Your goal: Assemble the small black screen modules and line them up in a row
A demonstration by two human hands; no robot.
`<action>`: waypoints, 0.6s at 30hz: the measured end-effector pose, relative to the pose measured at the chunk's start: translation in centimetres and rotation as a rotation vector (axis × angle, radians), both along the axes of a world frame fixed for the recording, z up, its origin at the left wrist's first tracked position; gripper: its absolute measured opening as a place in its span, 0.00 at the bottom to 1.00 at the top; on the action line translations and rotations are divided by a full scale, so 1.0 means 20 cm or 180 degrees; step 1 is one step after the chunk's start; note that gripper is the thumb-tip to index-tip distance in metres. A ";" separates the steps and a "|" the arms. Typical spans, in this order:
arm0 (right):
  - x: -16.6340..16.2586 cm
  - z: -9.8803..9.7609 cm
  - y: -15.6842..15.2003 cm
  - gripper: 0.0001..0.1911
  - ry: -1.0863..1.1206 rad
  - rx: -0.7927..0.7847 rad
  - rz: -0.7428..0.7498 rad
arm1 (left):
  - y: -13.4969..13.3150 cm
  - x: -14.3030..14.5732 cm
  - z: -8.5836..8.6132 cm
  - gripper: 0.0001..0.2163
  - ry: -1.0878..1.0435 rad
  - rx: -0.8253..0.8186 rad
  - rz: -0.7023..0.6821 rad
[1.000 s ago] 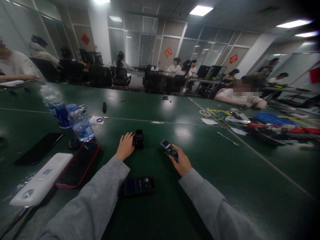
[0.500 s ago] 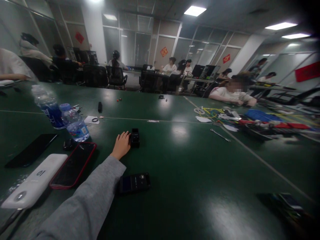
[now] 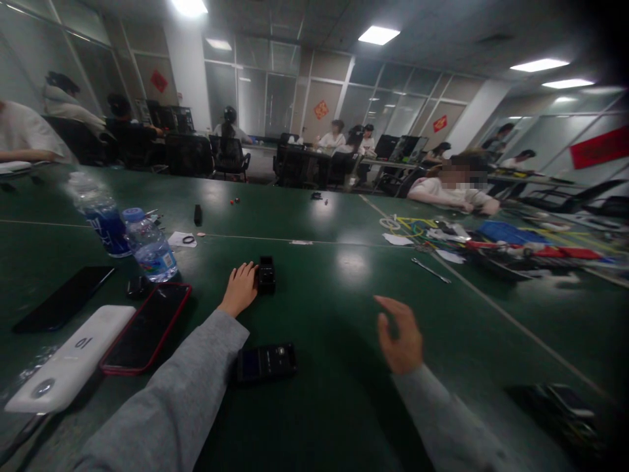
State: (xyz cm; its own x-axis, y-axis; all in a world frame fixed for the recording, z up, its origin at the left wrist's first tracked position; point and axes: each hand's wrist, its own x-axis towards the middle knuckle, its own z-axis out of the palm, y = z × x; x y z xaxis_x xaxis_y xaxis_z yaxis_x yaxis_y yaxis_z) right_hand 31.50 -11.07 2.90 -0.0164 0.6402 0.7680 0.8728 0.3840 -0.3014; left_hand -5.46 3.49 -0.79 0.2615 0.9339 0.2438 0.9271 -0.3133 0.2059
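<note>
My left hand rests on the green table with its fingers stretched out, the thumb side against a small black device with a screen. It does not appear to be wrapped round the device. Nearer to me, beside my left sleeve, lies a second black device with a screen and buttons. My right hand hovers over the table to the right, thumb and fingers apart in a loose curve. Nothing is between them.
On the left are a clear water bottle, a larger blue-labelled bottle, a red-edged phone, a black phone and a white power bank. A wrench and piled cables lie right. People sit beyond.
My right hand has come into view from the lower right and is now above the table. My left hand and both black devices keep their places on the table.
</note>
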 end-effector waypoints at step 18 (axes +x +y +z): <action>-0.74 -0.14 0.49 0.26 0.0339 -0.1434 0.1054 | -0.01 0.01 -0.01 0.19 -0.0022 0.0135 -0.0090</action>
State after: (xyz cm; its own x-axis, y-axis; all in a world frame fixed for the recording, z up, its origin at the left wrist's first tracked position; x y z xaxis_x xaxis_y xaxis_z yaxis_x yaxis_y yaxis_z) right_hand 16.74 -1.18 0.09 -0.2094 0.8788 0.4288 0.6834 0.4452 -0.5787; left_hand -5.21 3.27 -0.90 0.2858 0.9150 0.2847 0.9163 -0.3479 0.1982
